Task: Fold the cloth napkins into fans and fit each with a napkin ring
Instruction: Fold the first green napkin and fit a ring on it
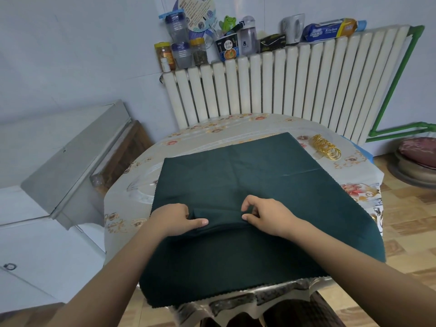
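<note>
Two hands pinching a raised pleat in green napkin (236,175), left grip (173,217), right grip (266,214), gold rings (326,147) far right on tabletop (132,185)

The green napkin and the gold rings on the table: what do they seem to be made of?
The green napkin looks like matte woven cloth: it creases softly and has a zigzag-cut edge. Both hands pinch a pleat in it. The gold rings look like thin polished metal wire, since they shine brightly; plated or solid cannot be told.
</note>
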The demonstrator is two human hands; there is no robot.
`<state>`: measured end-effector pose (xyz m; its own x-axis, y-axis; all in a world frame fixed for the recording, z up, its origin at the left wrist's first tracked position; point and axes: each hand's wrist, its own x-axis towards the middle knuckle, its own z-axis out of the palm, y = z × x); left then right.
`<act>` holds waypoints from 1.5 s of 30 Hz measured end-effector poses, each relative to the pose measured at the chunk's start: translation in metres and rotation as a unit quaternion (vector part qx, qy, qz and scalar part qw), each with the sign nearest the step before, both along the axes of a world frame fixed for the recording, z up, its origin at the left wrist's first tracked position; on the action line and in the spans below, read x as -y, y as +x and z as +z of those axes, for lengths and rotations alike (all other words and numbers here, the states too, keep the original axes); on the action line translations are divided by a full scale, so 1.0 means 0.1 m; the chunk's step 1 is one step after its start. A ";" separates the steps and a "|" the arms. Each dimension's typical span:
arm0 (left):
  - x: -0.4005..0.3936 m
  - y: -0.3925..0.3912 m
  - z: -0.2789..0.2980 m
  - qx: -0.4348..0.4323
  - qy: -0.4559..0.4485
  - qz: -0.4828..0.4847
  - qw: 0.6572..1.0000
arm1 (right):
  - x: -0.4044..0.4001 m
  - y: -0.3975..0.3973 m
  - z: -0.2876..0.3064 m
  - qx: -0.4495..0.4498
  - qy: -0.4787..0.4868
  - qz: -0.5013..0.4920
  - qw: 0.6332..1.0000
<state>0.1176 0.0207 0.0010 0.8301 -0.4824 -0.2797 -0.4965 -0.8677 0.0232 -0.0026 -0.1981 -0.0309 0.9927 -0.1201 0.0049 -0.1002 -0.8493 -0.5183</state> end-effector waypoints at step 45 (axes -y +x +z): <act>0.40 -0.19 -0.15 0.285 -0.031 -0.326 0.901 | -0.13 0.06 -0.04 0.210 -0.215 0.059 0.952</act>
<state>0.0990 -0.0195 -0.0137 0.3657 -0.9191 0.1471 -0.8468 -0.3941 -0.3573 0.0030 -0.1851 -0.0348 0.8987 0.0953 0.4282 0.1490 -0.9844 -0.0938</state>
